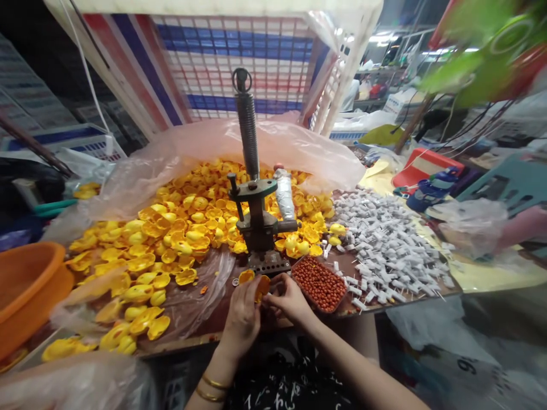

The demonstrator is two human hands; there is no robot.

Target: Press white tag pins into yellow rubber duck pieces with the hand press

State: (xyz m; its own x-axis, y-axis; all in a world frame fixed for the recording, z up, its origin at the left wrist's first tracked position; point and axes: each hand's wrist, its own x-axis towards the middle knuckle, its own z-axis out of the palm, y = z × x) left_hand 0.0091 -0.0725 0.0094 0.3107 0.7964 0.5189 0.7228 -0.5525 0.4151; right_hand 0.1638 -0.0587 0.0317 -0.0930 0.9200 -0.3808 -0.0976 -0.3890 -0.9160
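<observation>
Left hand (243, 313): grip curled around a thin, cupped yellow plastic shell (262, 287), fingers wrapped part-way about it. Right hand (293, 302): thumb and fingertips drawn close together at the shell's right edge; cannot tell whether anything sits between them. Shell is just short of a dark metal hand press (256, 222) with a coiled spring.

Handling, as judged: back the shell with light, even pressure, since the thin wall probably flexes; keep wrists low, elbows clear of loose parts.

Brown tabletop (213, 322), crowded. Heap of cupped yellow plastic shells (183, 233) left of and behind the press. Tray of small red-brown beads (319, 282) beside the right hand; white plastic blocks with thin metal pins (384, 245) farther right. Round orange plastic tub (38, 250) at far left. White lattice plastic crate (213, 5) behind; cluttered room, strip lights (382, 39).
</observation>
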